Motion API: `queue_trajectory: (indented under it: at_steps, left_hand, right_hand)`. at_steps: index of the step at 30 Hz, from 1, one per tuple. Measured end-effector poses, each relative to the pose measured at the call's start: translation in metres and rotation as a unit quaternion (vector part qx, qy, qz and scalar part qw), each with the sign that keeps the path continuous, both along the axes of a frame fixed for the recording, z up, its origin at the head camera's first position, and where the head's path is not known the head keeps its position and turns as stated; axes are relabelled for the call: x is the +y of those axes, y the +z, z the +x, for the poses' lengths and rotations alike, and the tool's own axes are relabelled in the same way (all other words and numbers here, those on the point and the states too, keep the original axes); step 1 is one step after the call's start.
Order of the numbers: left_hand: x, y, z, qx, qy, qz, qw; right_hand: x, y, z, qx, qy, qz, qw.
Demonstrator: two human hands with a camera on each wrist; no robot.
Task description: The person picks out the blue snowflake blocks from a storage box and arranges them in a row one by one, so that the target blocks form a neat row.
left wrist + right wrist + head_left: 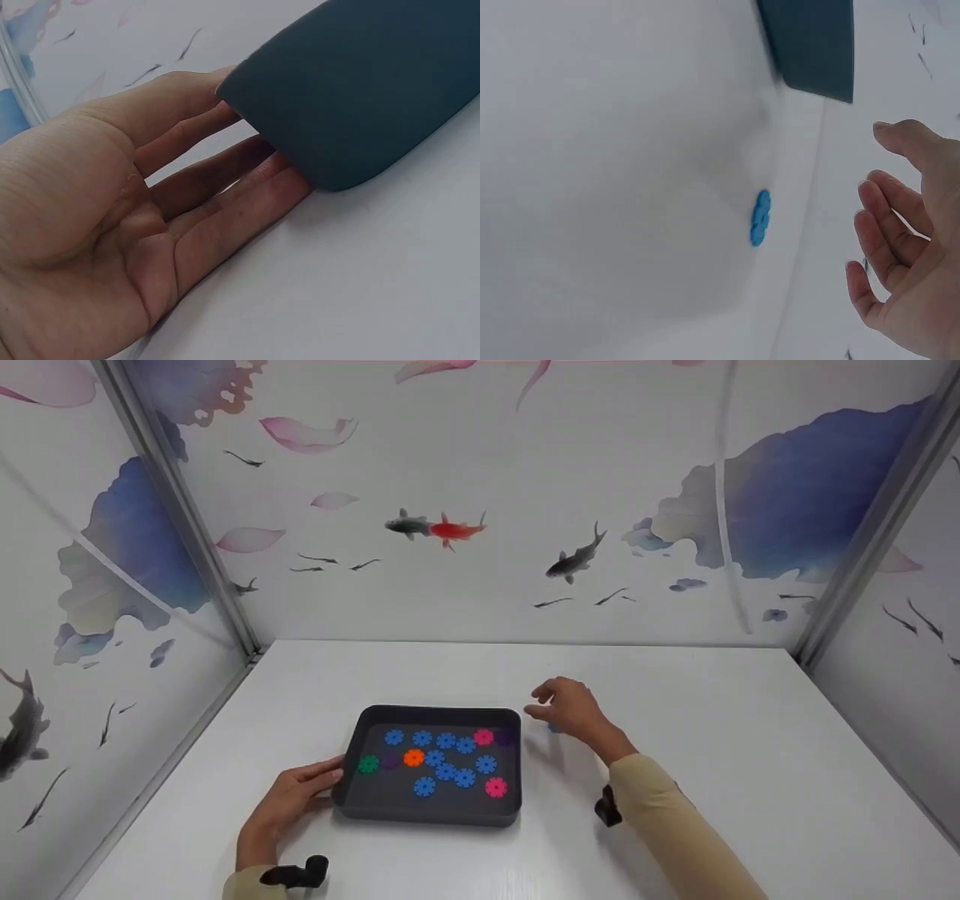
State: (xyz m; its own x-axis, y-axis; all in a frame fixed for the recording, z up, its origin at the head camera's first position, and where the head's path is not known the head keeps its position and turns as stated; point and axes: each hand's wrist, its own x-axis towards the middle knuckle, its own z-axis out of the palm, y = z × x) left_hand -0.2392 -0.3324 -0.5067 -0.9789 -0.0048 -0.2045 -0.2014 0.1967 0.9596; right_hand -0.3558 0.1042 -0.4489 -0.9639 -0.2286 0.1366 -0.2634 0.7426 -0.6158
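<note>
A dark grey rectangular tray (427, 814) on the table holds several flat notched discs, mostly blue ones (424, 787). Among them lie a green disc (368, 764), an orange disc (413, 757), two pink discs (496, 787) and dark purple ones (391, 760). My left hand (289, 802) touches the tray's left side with extended fingers; in the left wrist view the tray wall (352, 90) hides some fingertips. To the right of the tray, my right hand (574, 709) hovers with loosely bent fingers and holds nothing. Below it, a blue disc (760, 218) lies on the table, mostly covered in the head view.
The white table (675, 690) is bounded by printed panels (510, 457) with fish and petals at the back and both sides. Metal posts (180, 510) stand at the back corners. Each wrist carries a small black device (296, 873).
</note>
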Motion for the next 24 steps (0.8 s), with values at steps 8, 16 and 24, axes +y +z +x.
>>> queue_trajectory:
  at_steps: [8, 16, 24]
  left_hand:
    - [0.002, 0.000, -0.004, -0.001, 0.008, 0.000, 1.0000]
    - [0.001, -0.001, -0.002, -0.002, 0.019, -0.004, 0.9998]
    - [0.001, -0.004, 0.000, -0.005, 0.027, -0.002, 0.9996]
  right_hand:
    - [-0.038, 0.017, 0.016, 0.026, 0.063, -0.065, 0.996]
    - [-0.073, 0.015, 0.035, 0.010, 0.143, -0.060, 0.988]
    - [-0.103, 0.006, 0.052, -0.015, 0.188, -0.054, 0.981]
